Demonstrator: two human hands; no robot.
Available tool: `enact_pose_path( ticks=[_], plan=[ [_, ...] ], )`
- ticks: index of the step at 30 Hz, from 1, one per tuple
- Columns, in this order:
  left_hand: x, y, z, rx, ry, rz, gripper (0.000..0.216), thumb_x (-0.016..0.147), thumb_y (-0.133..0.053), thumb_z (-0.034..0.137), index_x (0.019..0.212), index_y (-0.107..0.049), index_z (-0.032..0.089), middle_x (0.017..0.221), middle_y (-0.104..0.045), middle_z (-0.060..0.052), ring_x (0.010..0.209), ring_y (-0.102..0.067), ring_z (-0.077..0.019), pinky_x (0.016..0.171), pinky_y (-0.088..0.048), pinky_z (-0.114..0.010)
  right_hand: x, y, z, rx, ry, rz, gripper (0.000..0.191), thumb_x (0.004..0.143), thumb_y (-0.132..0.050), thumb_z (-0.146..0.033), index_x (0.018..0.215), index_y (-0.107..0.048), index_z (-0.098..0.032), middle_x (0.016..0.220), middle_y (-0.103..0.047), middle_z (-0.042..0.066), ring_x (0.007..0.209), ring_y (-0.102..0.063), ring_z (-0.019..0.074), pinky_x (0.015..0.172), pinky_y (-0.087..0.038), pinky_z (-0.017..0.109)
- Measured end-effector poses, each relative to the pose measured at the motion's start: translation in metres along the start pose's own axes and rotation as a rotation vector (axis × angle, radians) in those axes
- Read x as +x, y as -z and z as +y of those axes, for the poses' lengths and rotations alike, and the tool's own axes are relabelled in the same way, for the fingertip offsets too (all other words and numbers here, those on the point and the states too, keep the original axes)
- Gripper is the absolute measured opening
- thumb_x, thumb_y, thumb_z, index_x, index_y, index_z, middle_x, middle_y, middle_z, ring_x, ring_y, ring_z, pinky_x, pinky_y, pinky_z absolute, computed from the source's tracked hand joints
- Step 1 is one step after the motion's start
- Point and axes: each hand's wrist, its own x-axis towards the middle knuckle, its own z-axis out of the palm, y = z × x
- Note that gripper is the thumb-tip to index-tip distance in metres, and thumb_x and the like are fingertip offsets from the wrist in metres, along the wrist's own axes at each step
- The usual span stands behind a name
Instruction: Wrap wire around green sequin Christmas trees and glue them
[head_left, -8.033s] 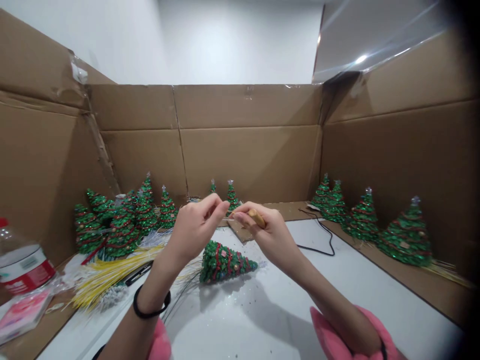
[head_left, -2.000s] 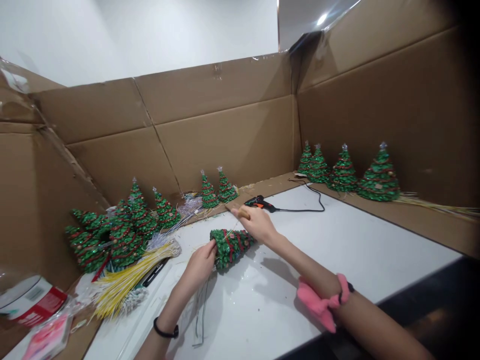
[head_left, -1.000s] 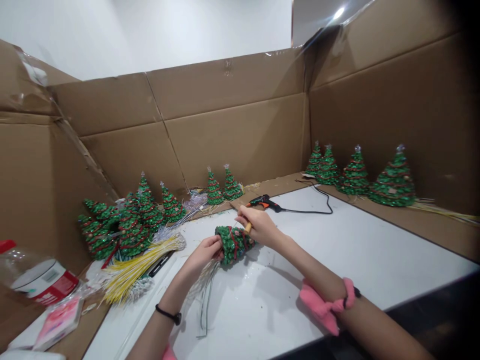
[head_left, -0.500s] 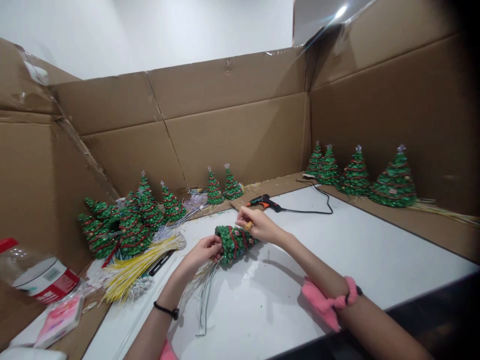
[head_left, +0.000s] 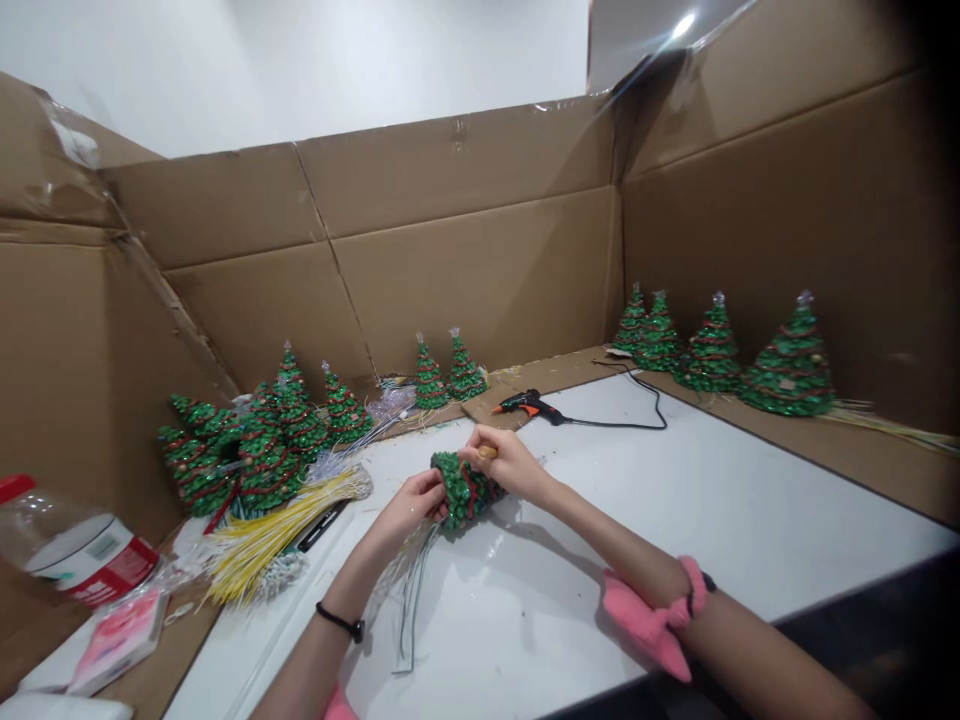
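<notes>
A small green Christmas tree [head_left: 454, 500] with red garland lies on its side on the white tabletop. My left hand [head_left: 414, 502] grips it by the base end, fingers closed at the rim. My right hand [head_left: 511, 464] is closed around a small tool with a yellow-brown handle [head_left: 487, 452], held over the tree's side. The tool's tip is hidden or too fine to make out. Thin pale wires [head_left: 411, 600] trail from under the tree's base toward me. My right hand covers part of the tree's upper end.
Behind my hands lies a black and orange glue gun [head_left: 531, 405] with its cord. Finished-looking trees [head_left: 789, 365] stand along the right, others [head_left: 268, 455] at left. Bundled yellow wires [head_left: 281, 535] and a red-capped bottle [head_left: 94, 555] are at left. Cardboard walls [head_left: 465, 240] surround the table.
My right hand has moved left and slightly down along the tree, bringing the tool toward the base end. My left hand keeps its hold on the tree.
</notes>
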Motion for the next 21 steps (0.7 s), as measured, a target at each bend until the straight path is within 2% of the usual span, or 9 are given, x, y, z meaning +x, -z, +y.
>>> enact_pose_path(
  ticks=[4,8,12,21],
  plan=[
    [0.0002,0.0016,-0.0002,-0.016,0.021,-0.009,0.046,0.059,-0.070,0.055,0.071,-0.052,0.014,0.056,-0.049,0.003,0.052,-0.042,-0.0090,0.053,-0.030,-0.022,-0.0020,-0.0071,0.0012,-0.106,0.007,0.039,0.024,0.081,-0.057,-0.034,0.065,-0.050,-0.018,0.059,-0.054,-0.002,0.055,-0.045,0.0112,0.051,-0.032,0.021],
    [-0.0001,0.0004,0.0014,-0.044,0.018,-0.004,0.043,0.063,-0.067,0.053,0.073,-0.053,0.014,0.055,-0.046,0.004,0.051,-0.038,-0.0076,0.051,-0.027,-0.021,-0.0031,-0.0086,0.0033,-0.162,0.009,0.047,0.023,0.082,-0.056,-0.034,0.066,-0.050,-0.018,0.060,-0.054,-0.001,0.055,-0.045,0.0116,0.051,-0.031,0.022],
    [0.0022,-0.0009,-0.0010,-0.070,-0.010,0.011,0.046,0.063,-0.066,0.056,0.075,-0.054,0.013,0.056,-0.040,0.006,0.049,-0.029,-0.0058,0.048,-0.019,-0.021,-0.0046,-0.0092,0.0026,-0.203,0.019,0.028,0.023,0.084,-0.052,-0.033,0.067,-0.048,-0.018,0.059,-0.053,-0.002,0.055,-0.045,0.0117,0.052,-0.029,0.022],
    [0.0006,0.0008,0.0005,-0.004,0.043,0.041,0.053,0.059,-0.066,0.063,0.074,-0.051,0.014,0.057,-0.040,0.006,0.049,-0.029,-0.0054,0.046,-0.013,-0.021,-0.0036,-0.0043,0.0028,-0.249,0.045,-0.022,0.015,0.081,-0.056,-0.023,0.067,-0.057,-0.017,0.057,-0.055,-0.003,0.054,-0.044,0.0100,0.052,-0.028,0.020]
  ],
)
